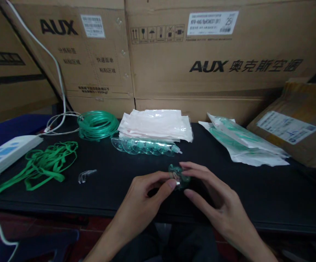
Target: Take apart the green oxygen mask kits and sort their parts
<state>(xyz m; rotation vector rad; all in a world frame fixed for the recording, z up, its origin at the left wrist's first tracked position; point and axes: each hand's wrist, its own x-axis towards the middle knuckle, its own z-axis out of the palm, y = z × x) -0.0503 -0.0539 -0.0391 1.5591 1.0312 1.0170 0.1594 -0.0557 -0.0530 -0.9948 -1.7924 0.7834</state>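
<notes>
Both my hands meet over the near middle of a black table (256, 189). My left hand (144, 198) pinches a small clear-green plastic mask piece (180, 177) with thumb and forefinger, at a shiny metal strip on it. My right hand (215, 200) holds the same piece from the right, fingers curved round it. A stack of the same green pieces (144, 146) lies just behind, in front of a pile of clear plastic bags (155, 125).
Green elastic straps (46, 163), a small clear clip (85, 175) and a coil of green tubing (98, 124) lie to the left, beside a white power strip (5, 154). Packed bags (242, 143) lie to the right. Cardboard boxes (215, 54) wall the back.
</notes>
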